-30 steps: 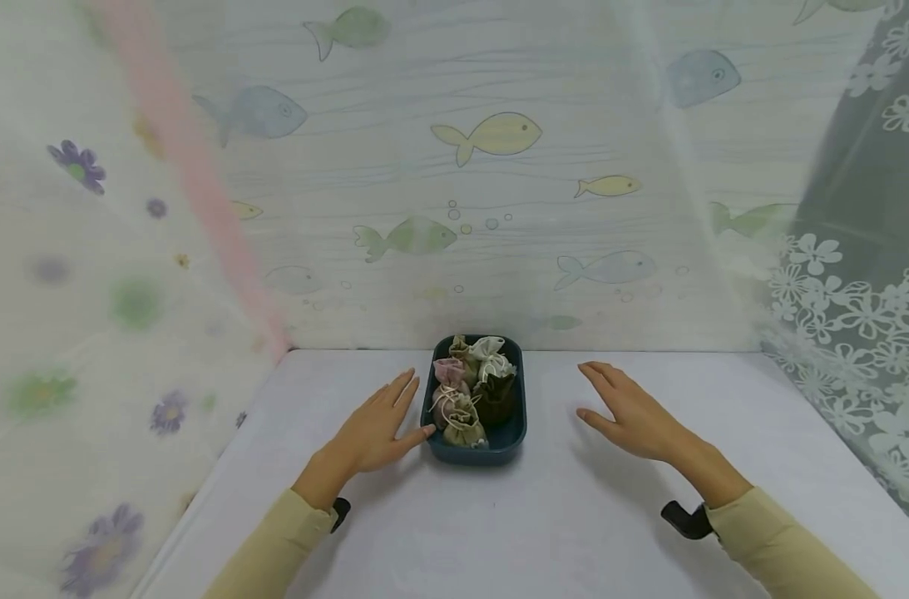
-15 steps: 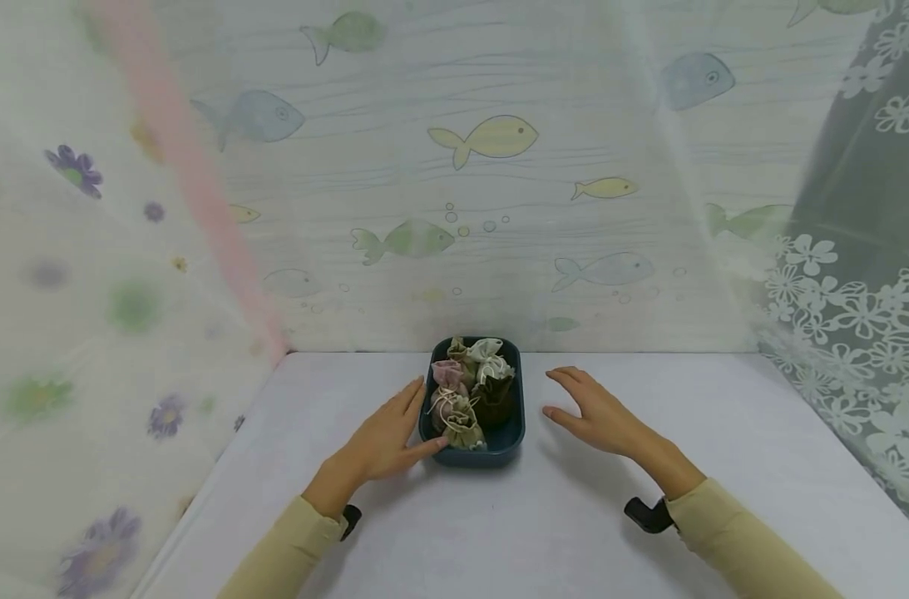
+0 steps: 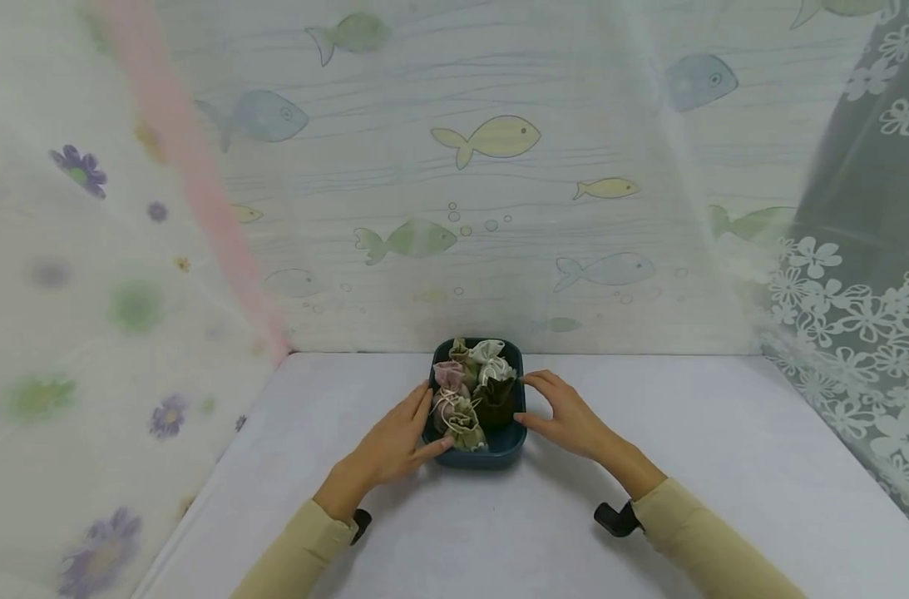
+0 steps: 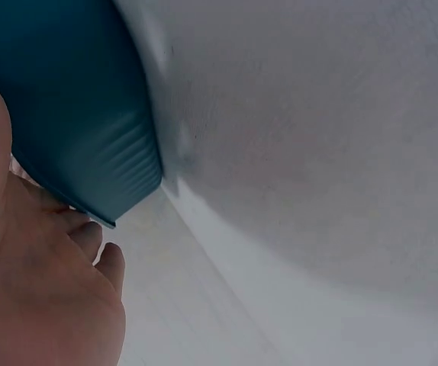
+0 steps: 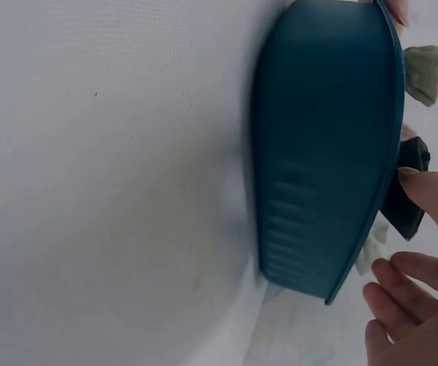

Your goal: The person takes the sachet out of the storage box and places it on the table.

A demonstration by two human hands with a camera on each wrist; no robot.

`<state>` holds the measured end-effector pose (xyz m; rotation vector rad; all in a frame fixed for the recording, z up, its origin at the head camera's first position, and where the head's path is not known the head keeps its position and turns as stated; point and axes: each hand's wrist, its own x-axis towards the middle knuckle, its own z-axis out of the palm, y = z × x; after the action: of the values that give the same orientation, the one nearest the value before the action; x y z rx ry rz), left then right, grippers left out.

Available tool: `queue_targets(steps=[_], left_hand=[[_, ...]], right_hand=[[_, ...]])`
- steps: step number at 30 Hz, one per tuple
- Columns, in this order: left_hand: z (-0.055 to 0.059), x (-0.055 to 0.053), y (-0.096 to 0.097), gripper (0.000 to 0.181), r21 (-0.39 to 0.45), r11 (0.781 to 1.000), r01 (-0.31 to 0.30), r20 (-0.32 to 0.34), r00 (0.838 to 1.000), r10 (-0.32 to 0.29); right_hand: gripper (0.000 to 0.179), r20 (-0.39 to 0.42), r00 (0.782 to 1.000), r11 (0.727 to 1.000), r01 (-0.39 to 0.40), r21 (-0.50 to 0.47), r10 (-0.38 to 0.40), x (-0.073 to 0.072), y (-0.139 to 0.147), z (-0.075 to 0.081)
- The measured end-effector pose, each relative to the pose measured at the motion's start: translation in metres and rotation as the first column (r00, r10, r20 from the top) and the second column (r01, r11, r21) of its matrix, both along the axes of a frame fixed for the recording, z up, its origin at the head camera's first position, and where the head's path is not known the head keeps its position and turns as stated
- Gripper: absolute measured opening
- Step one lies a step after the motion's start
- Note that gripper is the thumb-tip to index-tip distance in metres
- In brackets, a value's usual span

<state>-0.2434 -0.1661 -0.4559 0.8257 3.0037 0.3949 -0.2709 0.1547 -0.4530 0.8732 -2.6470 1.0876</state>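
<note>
A dark teal plastic bin (image 3: 478,458) stands on the white table, holding several small drawstring pouches. Among these are a pink pouch (image 3: 449,374), an olive-green pouch (image 3: 465,431), a dark green pouch (image 3: 495,403) and a white pouch (image 3: 487,349). My left hand (image 3: 389,443) lies along the bin's left side, fingers nearly straight, thumb over the near left corner. At the right side, my right hand (image 3: 572,423) has its lightly bent fingertips right at the rim. In the right wrist view its thumb overlaps the dark pouch (image 5: 411,200) above the rim.
The white tabletop (image 3: 491,532) spreads around the bin. Behind it hangs a fish-print curtain (image 3: 484,274), close to the bin's far end. A flowered curtain (image 3: 110,349) borders the left side, and lace with white flowers (image 3: 866,366) the right.
My right hand has moved left from well beside the bin to its right rim. The left hand has shifted slightly right against the bin's left side. The bin and pouches stay in place.
</note>
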Motion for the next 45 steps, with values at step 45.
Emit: queue_targets(steps=[45], left_hand=[[-0.004, 0.001, 0.003, 0.102, 0.023, 1.0, 0.005, 0.015, 1.0, -0.005]], right_hand=[[0.03, 0.013, 1.0, 0.986, -0.009, -0.164, 0.012, -0.025, -0.041, -0.016]])
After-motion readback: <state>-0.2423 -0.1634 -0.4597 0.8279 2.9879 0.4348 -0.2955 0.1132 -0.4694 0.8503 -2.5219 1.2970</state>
